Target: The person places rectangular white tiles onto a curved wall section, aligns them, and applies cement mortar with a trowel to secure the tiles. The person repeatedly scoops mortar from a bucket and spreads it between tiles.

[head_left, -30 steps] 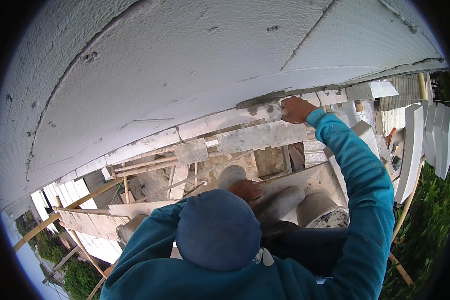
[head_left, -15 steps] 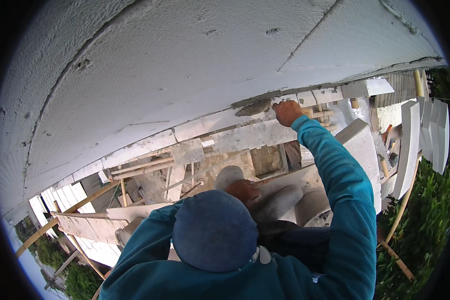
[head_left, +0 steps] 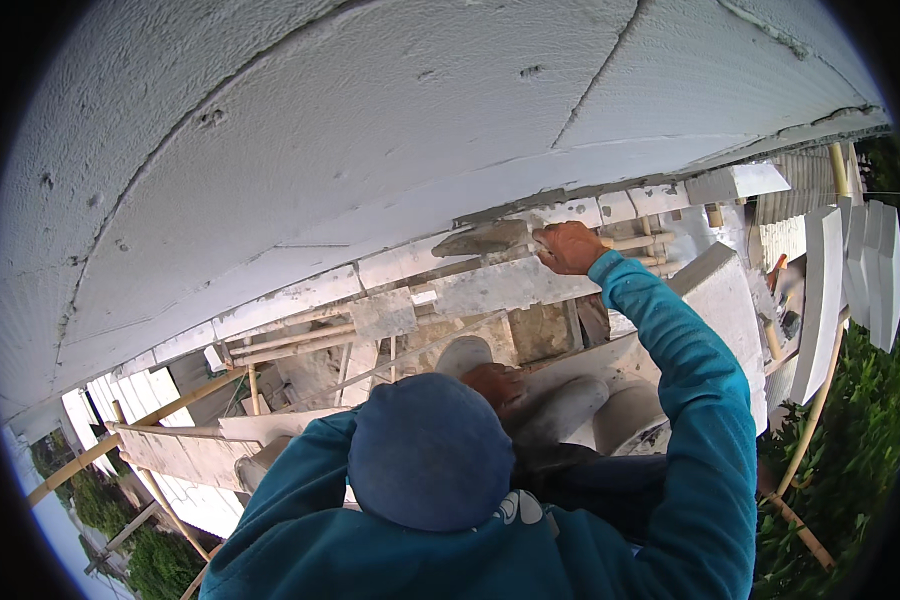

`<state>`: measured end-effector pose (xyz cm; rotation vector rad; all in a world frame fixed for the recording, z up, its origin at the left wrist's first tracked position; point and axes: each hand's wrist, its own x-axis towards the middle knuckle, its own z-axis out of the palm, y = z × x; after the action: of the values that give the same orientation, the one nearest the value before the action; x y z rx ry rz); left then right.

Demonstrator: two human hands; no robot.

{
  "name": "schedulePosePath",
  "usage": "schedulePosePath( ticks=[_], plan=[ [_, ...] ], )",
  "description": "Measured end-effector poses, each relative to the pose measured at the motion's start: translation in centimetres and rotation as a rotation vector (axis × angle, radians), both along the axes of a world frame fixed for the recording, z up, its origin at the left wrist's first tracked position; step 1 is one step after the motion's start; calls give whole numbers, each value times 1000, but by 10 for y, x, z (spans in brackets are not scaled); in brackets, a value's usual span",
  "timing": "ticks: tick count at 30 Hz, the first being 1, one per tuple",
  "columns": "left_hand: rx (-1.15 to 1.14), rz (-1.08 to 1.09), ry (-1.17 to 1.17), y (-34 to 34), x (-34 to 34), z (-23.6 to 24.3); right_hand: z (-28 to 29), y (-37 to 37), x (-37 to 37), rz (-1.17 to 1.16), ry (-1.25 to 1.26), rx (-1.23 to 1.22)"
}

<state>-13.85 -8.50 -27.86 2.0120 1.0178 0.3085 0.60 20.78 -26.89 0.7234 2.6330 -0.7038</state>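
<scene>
The wall [head_left: 370, 150] bars the way ahead; open air separates it from the cap [head_left: 432, 450].

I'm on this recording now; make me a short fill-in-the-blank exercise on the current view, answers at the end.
1. The person's rounded cap is ____.
2. In the picture, the blade of the trowel extends to the ____ from the right hand.
3. The left hand appears ____ in the picture than the right hand.
4. The leafy foliage is ____.

Missing words: blue; left; lower; green.
</scene>
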Motion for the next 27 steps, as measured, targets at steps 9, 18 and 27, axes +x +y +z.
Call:
schedulePosePath(
  ticks=[9,18,27],
  plan=[
    [-2,-52,52,8,-6,12,-26,19,-26,-132,59,-28],
    [98,55,-20,9,1,12,160,22,71,-198,117,292],
    [86,-36,30,19,8,21,339,-194,249,-775,-207,742]
  ],
)
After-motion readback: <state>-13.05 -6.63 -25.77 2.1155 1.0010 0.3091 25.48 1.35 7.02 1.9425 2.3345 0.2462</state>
